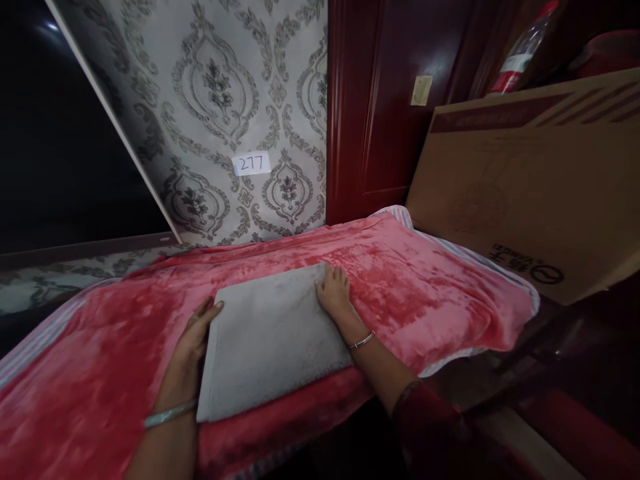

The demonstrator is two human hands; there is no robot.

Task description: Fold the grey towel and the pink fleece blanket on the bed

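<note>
In the head view, the folded cloth [280,340] on the blanket [425,287], probably light and limp, is best held through all layers at opposite sides, where left hand [197,328] (left edge) and right hand [336,293] (far right corner) touch it, grip closure indeterminable.

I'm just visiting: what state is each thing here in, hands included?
Blanket: spread out, rumpled
Gray cloth: folded, lying on the blanket
Left hand: touching the cloth's left edge
Right hand: resting on its far right corner
Screen: dark
Paper: on the wall
Bottle: capped
</note>
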